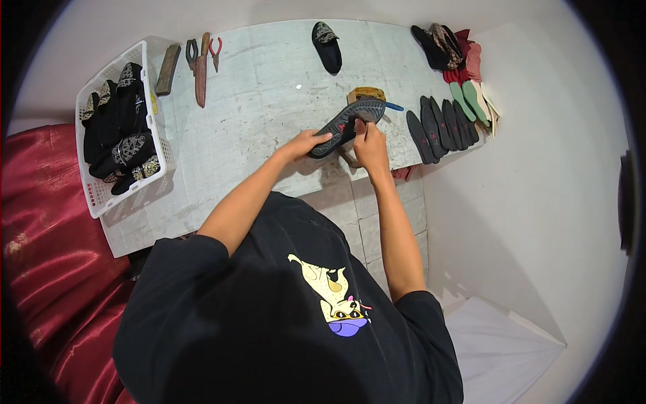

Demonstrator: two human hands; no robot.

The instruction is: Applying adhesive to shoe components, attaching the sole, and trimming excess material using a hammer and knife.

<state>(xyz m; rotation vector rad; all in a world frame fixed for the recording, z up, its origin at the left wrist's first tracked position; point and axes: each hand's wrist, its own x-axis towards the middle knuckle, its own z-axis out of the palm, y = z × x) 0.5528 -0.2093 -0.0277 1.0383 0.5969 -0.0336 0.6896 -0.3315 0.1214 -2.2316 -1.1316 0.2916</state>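
Over the near edge of the table I hold a black shoe tilted, its dark ridged sole with a small red mark facing up. My left hand is closed round its near left end, thumb on the sole. At the far right end my right hand is closed, with bent fingers pinching the shoe's edge; the fingertips are partly hidden. Just behind the shoe stands a yellow-brown container. A blue handle-like piece sticks out beside it. Farther back lies a black slip-on shoe with a patterned front.
At left stands a white basket of patterned black shoes. Near it lie a worn block, dark-handled scissors, a sheathed knife and red-handled pliers. Several dark soles, green insoles and fabric uppers lie at right.
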